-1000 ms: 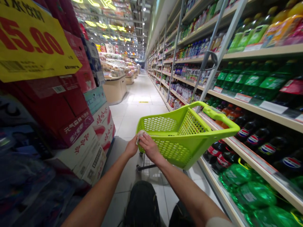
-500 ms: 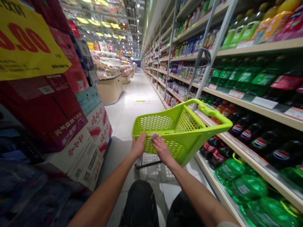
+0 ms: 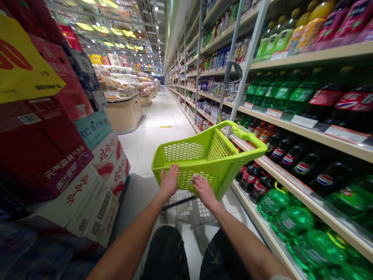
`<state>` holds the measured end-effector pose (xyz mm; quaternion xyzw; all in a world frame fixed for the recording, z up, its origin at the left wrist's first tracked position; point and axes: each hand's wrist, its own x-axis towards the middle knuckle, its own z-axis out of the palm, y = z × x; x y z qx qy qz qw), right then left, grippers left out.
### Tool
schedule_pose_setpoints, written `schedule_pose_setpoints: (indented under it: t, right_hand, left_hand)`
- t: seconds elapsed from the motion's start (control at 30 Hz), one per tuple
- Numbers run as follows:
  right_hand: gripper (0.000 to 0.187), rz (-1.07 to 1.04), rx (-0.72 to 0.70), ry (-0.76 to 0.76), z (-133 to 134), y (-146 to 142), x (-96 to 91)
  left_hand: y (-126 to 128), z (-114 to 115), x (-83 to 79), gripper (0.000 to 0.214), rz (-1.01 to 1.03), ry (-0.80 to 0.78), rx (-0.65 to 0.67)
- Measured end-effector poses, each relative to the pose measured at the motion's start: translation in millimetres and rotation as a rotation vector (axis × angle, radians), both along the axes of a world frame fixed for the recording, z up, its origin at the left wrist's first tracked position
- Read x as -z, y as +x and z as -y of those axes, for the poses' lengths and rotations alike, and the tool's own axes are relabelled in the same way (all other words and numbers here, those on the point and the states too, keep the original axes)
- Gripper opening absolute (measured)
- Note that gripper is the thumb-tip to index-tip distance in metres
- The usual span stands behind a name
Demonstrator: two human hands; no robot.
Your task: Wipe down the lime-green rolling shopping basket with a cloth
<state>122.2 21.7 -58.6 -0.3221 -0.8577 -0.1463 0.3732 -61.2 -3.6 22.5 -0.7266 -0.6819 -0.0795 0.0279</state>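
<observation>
In front of my knees stands a lime-green plastic shopping cart (image 3: 221, 167) with honeycomb-holed walls, its handle toward the shelves on the right. My left hand (image 3: 169, 181) lies against the near side wall close to the cart's left end, fingers stretched out and holding nothing. A crumpled greyish cloth (image 3: 194, 177) is pressed to the same wall by my right hand (image 3: 204, 191), whose fingers are closed over it. Most of the cloth is hidden under those fingers. No goods show inside the cart's basket.
Shelves of drink bottles (image 3: 294, 91) line the right side, with large green bottles (image 3: 309, 241) at the bottom. Stacked drink cartons (image 3: 46, 144) rise close on the left under a yellow price sign (image 3: 23, 62). A tiled aisle (image 3: 163, 136) runs ahead past a rounded display counter (image 3: 124, 114).
The view has turned a little to the right. My right hand and the cloth have moved slightly lower on the cart's wall, and my left hand has shifted from the rim onto the side.
</observation>
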Motion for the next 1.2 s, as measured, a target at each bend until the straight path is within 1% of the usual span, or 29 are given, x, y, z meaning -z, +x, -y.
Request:
schedule_pose_setpoints:
  t: [0.03, 0.07, 0.1, 0.2, 0.27, 0.3, 0.37, 0.43, 0.47, 0.5, 0.53, 0.6, 0.67, 0.7, 0.73, 0.77, 0.87, 0.9, 0.93, 0.97, 1.07, 1.1, 1.13, 1.17, 1.2]
  right_hand:
    - [0.027, 0.014, -0.001, -0.019, 3.1, 4.4, 4.0]
    - [0.028, 0.015, -0.002, -0.030, 5.5, 8.2, 4.2]
    - [0.029, 0.002, -0.006, -0.029, 6.4, 11.1, 0.3]
    - [0.030, -0.094, -0.011, 0.024, -1.8, 15.4, -26.2]
    - [0.029, -0.128, 0.010, 0.057, -11.0, 18.4, -37.7]
    - [0.029, -0.121, 0.027, 0.064, -13.9, 21.1, -37.3]
    - [0.029, -0.081, 0.062, 0.058, -13.5, 28.9, -25.4]
    - [0.030, -0.039, 0.073, 0.039, -6.6, 37.8, -9.3]
    - [0.030, -0.031, 0.068, 0.031, -2.5, 42.0, -4.5]
    - [0.030, -0.034, 0.059, 0.026, 0.8, 45.7, -3.8]
    - [0.031, -0.048, 0.052, 0.023, 2.6, 49.0, -7.5]
    - [0.032, -0.106, 0.053, 0.024, 1.0, 54.8, -23.9]
    - [0.033, -0.168, 0.086, 0.034, -4.8, 60.7, -39.6]
    - [0.033, -0.178, 0.105, 0.041, -7.2, 63.9, -42.7]
    - [0.033, -0.171, 0.122, 0.048, -8.2, 67.3, -41.4]
    - [0.033, -0.147, 0.131, 0.053, -7.3, 70.8, -36.4]
    - [0.033, -0.055, 0.125, 0.038, 3.9, 81.3, -15.6]
    - [0.033, -0.050, 0.116, 0.032, 8.2, 85.1, -13.7]
    - [0.033, -0.061, 0.110, 0.029, 11.4, 89.2, -16.4]
    - [0.033, -0.089, 0.109, 0.035, 12.9, 94.0, -23.6]
    - [0.035, -0.210, 0.159, 0.105, 7.8, 110.0, -55.7]
    - [0.035, -0.235, 0.186, 0.136, 5.0, 114.9, -62.3]
    - [0.035, -0.242, 0.211, 0.160, 3.1, 118.9, -64.1]
    - [0.035, -0.230, 0.225, 0.172, 2.7, 121.9, -60.6]
    - [0.034, -0.200, 0.224, 0.168, 4.0, 123.9, -52.7]
  left_hand:
    - [-0.5, -0.1, -0.3, 0.067, -0.008, 0.001, 0.007]
    - [-0.4, -0.3, -0.7, 0.067, -0.013, 0.003, 0.011]
    - [1.0, -0.7, -1.4, 0.067, -0.016, 0.004, 0.015]
    - [12.5, -3.0, -3.3, 0.068, -0.015, 0.003, 0.055]
    - [21.9, -4.4, -3.7, 0.067, -0.015, 0.002, 0.074]
    - [25.1, -4.8, -3.5, 0.067, -0.014, 0.003, 0.073]
    - [27.3, -5.3, -2.8, 0.067, -0.012, 0.014, 0.067]
    - [25.7, -5.6, -2.5, 0.067, -0.010, 0.023, 0.071]
    - [25.0, -5.9, -2.6, 0.067, -0.008, 0.027, 0.067]
    - [25.1, -6.4, -2.9, 0.067, -0.003, 0.032, 0.058]
    - [26.3, -7.0, -3.3, 0.067, 0.002, 0.039, 0.050]
    - [32.4, -8.4, -3.8, 0.067, 0.010, 0.053, 0.060]
    - [41.0, -9.5, -3.9, 0.068, 0.014, 0.053, 0.093]
    - [44.8, -9.8, -3.7, 0.069, 0.017, 0.050, 0.103]
    - [47.7, -9.9, -3.6, 0.069, 0.020, 0.047, 0.106]
    - [49.4, -9.8, -3.6, 0.070, 0.022, 0.045, 0.104]
    - [48.7, -9.4, -4.7, 0.071, 0.016, 0.042, 0.109]
    - [47.5, -9.4, -5.3, 0.071, 0.013, 0.041, 0.113]
    - [46.7, -9.4, -5.9, 0.071, 0.011, 0.041, 0.115]
    - [46.3, -9.4, -6.3, 0.070, 0.010, 0.042, 0.114]
    - [48.3, -9.6, -5.6, 0.071, 0.008, 0.043, 0.098]
    - [49.4, -9.6, -4.8, 0.072, 0.007, 0.042, 0.091]
    - [50.5, -9.6, -3.9, 0.073, 0.007, 0.041, 0.086]
    - [51.2, -9.6, -3.0, 0.073, 0.007, 0.044, 0.083]
    - [51.4, -9.6, -2.3, 0.074, 0.007, 0.048, 0.085]
